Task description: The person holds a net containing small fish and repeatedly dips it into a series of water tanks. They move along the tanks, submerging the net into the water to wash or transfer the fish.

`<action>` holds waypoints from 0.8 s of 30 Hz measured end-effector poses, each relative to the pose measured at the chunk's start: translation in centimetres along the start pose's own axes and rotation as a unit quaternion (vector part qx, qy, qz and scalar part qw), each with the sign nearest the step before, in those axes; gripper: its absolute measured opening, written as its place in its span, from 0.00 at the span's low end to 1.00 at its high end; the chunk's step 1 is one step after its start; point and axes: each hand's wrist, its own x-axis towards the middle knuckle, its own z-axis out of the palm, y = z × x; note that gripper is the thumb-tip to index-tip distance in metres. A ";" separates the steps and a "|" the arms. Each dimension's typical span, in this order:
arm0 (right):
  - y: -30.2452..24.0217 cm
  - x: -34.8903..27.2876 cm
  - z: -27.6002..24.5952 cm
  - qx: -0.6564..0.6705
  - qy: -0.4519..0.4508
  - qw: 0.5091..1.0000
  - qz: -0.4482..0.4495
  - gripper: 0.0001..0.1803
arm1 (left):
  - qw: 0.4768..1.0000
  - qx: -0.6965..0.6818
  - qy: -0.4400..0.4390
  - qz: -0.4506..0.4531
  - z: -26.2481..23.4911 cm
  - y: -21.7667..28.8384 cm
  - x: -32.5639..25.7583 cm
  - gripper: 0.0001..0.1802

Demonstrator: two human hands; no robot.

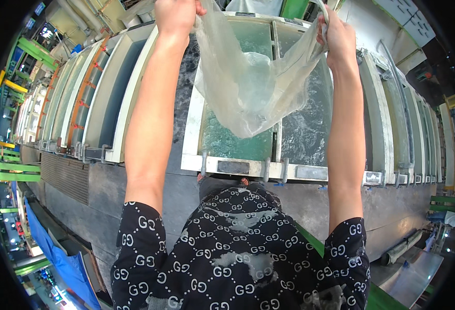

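Both my arms stretch forward over a white-rimmed tank (248, 168) filled with rippling green liquid. My left hand (176, 15) grips the left edge of a clear plastic bag (248, 88) near the top of the view. My right hand (337, 39) grips the bag's right edge. The bag hangs open between the two hands and sags down above the liquid. A divider splits the tank into a left and a right bay, and the bag hangs mostly over the left one.
A row of similar long white tanks (108, 103) runs off to the left, and more tanks (392, 113) line the right. A grey walkway (108, 191) with a metal grate (64, 175) lies below. Blue sheeting (57, 253) sits at lower left.
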 end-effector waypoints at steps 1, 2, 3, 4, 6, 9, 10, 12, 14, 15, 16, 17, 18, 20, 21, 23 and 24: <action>-0.4 -0.6 0.0 -0.005 0.014 1.000 0.010 0.17 | 0.999 -0.027 -0.003 0.021 0.1 0.1 0.1 0.20; -0.7 -0.8 0.0 -0.010 0.028 0.999 0.020 0.17 | 1.000 0.008 -0.005 0.005 -0.1 -0.3 0.0 0.20; -0.7 0.0 0.0 -0.012 0.039 0.999 -0.020 0.17 | 0.999 0.043 -0.007 -0.012 -0.3 -0.9 -0.2 0.20; -0.6 -0.1 -0.3 -0.023 0.026 0.999 -0.015 0.17 | 0.997 0.075 -0.017 -0.030 0.1 -0.9 -0.5 0.20; -0.2 -0.6 0.0 -0.044 0.000 0.999 -0.004 0.18 | 0.995 0.072 0.004 -0.062 0.6 -0.6 -1.0 0.21; 0.5 -1.0 -0.5 -0.084 0.002 0.996 0.041 0.19 | 0.999 -0.032 -0.013 -0.022 0.7 -0.4 -0.6 0.21; 0.3 -1.1 -0.3 -0.066 0.008 0.998 0.010 0.19 | 0.999 -0.001 -0.018 -0.029 0.7 -0.8 -0.7 0.20; -0.1 -1.6 -0.1 -0.028 0.020 0.998 -0.050 0.18 | 0.997 0.060 -0.026 -0.042 0.7 -2.0 -1.1 0.19; 0.3 -1.3 -0.9 -0.037 0.012 0.999 -0.007 0.18 | 0.998 0.031 -0.016 -0.050 0.5 -1.9 -1.1 0.18; 0.6 -1.0 -1.2 -0.040 0.008 0.999 0.014 0.18 | 0.999 0.014 -0.007 -0.038 0.1 -2.1 -0.9 0.17; 0.5 -0.8 -1.2 -0.045 0.001 0.998 0.033 0.18 | 1.000 -0.006 0.004 -0.024 -0.4 -2.4 -0.4 0.17; 0.5 -0.8 -1.0 -0.049 0.022 0.997 0.051 0.18 | 1.000 -0.031 -0.002 -0.003 -0.6 -2.6 0.1 0.17; 0.4 -0.7 -0.7 -0.044 0.032 0.998 0.043 0.18 | 1.000 -0.025 0.004 -0.017 -0.7 -2.9 0.4 0.17; -0.4 -1.0 -0.2 -0.038 0.056 0.997 0.027 0.18 | 0.999 -0.015 0.013 -0.048 -0.2 -2.3 0.1 0.17; -0.1 -0.8 -0.4 -0.041 0.046 0.997 0.035 0.18 | 0.998 0.004 0.020 -0.051 -0.4 -2.2 0.0 0.17; 0.5 -0.2 -0.6 -0.047 0.024 0.997 0.051 0.18 | 0.997 0.041 0.035 -0.055 -0.9 -2.0 -0.1 0.17; 0.9 -0.2 -0.8 -0.047 0.024 0.997 0.053 0.19 | 0.997 0.039 0.028 -0.057 -1.0 -2.0 -0.2 0.17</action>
